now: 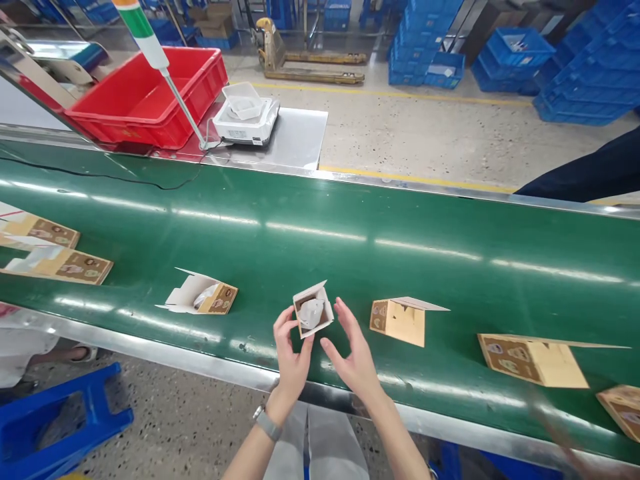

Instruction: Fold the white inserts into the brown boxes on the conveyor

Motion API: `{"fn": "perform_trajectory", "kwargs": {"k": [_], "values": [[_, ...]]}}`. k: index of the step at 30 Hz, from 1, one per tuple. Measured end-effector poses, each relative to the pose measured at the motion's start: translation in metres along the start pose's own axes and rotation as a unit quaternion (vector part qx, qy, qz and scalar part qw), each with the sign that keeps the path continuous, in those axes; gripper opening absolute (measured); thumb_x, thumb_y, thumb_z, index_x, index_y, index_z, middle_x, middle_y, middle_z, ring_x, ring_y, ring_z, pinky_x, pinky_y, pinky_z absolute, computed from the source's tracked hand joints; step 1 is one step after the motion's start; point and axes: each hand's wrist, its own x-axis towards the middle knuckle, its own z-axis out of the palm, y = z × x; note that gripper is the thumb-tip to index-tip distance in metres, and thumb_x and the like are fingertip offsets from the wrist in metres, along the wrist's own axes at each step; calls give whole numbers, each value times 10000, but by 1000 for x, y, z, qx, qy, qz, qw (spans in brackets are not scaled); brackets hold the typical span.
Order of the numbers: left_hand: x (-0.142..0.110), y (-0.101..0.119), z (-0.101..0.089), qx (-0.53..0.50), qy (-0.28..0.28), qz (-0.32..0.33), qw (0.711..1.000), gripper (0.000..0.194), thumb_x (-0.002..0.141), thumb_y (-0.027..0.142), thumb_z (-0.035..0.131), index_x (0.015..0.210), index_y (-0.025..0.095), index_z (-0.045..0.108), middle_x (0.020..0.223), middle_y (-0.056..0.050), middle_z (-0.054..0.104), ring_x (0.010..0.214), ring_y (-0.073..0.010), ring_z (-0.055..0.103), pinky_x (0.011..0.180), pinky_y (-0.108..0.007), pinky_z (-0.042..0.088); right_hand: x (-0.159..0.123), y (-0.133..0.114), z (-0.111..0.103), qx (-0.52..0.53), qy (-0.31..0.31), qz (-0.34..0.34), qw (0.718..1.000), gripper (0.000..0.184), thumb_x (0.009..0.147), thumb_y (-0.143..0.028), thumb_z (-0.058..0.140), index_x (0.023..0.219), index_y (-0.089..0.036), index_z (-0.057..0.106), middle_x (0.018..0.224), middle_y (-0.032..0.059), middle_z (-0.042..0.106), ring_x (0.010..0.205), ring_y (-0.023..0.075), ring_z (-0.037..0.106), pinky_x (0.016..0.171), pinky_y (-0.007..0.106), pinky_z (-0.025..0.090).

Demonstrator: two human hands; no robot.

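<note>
A: Hands?
B: Left hand (291,360) grips the carton (311,293) between fingers and thumb at its left and near sides. Right hand (356,363) spread, just right of it, gripping nothing; contact unclear.
A: Carton where?
B: Over the near middle of the green belt (300,260), mouth up toward the camera, plastic bag (311,312) inside.
A: Risks?
B: Slip or tilt, since only one hand clearly has it; the bag could then tip out. Squeezing hard could buckle the thin walls.
A: Further out?
B: Left box (223,299) and right box (406,323), both apart from the hands. If the belt runs, one might bump a hand; can't tell whether it's moving.
A: Hidden?
B: Bag's contents, carton's base. Edge box (620,407) on the right, cut off. Brownish blur (555,427) near right, unreadable. Dark-clothed limb (590,167) far right, rest out of view.
</note>
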Motion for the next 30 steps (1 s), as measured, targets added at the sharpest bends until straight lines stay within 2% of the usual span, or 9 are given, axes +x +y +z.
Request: {"fn": "perform_trajectory", "kwargs": {"k": [3, 6, 9, 12, 15, 18, 21, 25, 30], "values": [[4, -6, 8, -39, -27, -18, 999, 328, 990, 326, 556, 1314, 278, 537, 1502, -117, 491, 1430, -242, 465, 1127, -439, 446, 6, 6, 20, 14, 19, -9, 1000, 669, 944, -374, 623, 1552, -296, 355, 1574, 106, 452, 1422, 279, 481, 1097, 472, 510], [13, -10, 7, -42, -53, -45, 997, 359, 991, 411, 540, 1313, 259, 583, 1555, -128, 471, 1465, -265, 439, 1161, -479, 418, 2, 10, 22, -13, 56, -25, 998, 544, 965, -369, 596, 1489, -304, 467, 1490, 101, 538, 1363, 271, 541, 1069, 472, 530], [24, -8, 3, -57, -114, -40, 991, 356, 958, 499, 562, 1141, 218, 684, 1527, -144, 516, 1455, -307, 453, 1151, -518, 418, 3, 7, 20, -44, 86, -37, 995, 427, 961, -396, 604, 1377, -299, 590, 1464, 94, 548, 1352, 276, 546, 1104, 508, 490], [33, 2, 4, -77, -143, -69, 984, 336, 963, 488, 555, 955, 200, 729, 1459, -143, 586, 1416, -311, 499, 1137, -494, 428, 12, -1, 24, -40, 129, -8, 991, 279, 961, -428, 593, 1135, -250, 717, 1414, 110, 557, 1299, 274, 574, 1079, 499, 500], [37, 14, 13, -119, -98, -154, 976, 346, 926, 426, 638, 1208, 225, 636, 1382, -146, 637, 1301, -273, 602, 1049, -432, 495, 20, -8, 29, -1, 189, 52, 981, 271, 952, -447, 588, 986, -208, 710, 1286, 128, 597, 1220, 265, 600, 1038, 479, 505], [39, 23, 22, -137, -83, -203, 966, 704, 871, 344, 706, 1484, 281, 367, 1347, -122, 644, 1227, -236, 631, 935, -354, 529, 27, -10, 26, 90, 242, 125, 958, 427, 889, -454, 655, 1239, -226, 570, 1307, 131, 586, 1183, 258, 606, 966, 454, 529], [43, 27, 30, -111, -137, -228, 958, 546, 866, 305, 687, 1389, 298, 530, 1373, -92, 614, 1244, -246, 588, 920, -341, 514, 33, -6, 16, 138, 227, 181, 947, 701, 834, -466, 687, 1436, -262, 393, 1378, 134, 560, 1147, 253, 615, 895, 413, 550], [44, 31, 43, -133, -134, -298, 936, 358, 830, 291, 708, 1183, 252, 662, 1184, -82, 666, 1151, -255, 606, 916, -358, 510, 36, 6, 7, 95, 186, 239, 948, 621, 832, -565, 648, 1333, -215, 536, 1238, 131, 625, 1002, 251, 649, 807, 378, 555], [39, 39, 58, -140, -108, -314, 933, 304, 759, 214, 742, 1047, 216, 642, 1067, -68, 649, 1057, -232, 603, 900, -350, 500, 25, 16, 8, 60, 237, 217, 945, 595, 852, -578, 603, 1316, -212, 537, 1250, 129, 619, 1105, 278, 626, 920, 427, 522]]}}
